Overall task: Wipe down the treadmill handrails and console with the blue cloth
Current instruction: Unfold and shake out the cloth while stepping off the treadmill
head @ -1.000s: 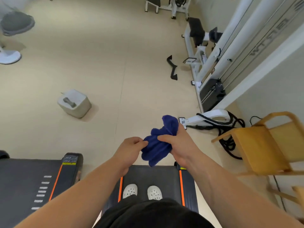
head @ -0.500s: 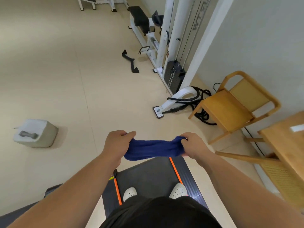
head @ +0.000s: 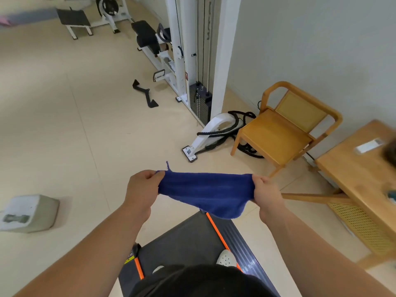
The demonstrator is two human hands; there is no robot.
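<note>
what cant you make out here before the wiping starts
Head view only:
- Treadmill handrails and console: outside the frame, nowhere in view.
- Shoes: mostly hidden by the person's black clothing.
- Treadmill deck far end: covered by the blue cloth stretched between the left hand and right hand.
- Dark shape over the table: blurred, cut by the right edge.

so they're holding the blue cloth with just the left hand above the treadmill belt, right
Not just the left hand: the head view shows the left hand and the right hand each holding an end of the blue cloth, stretched between them above the treadmill belt.
</note>
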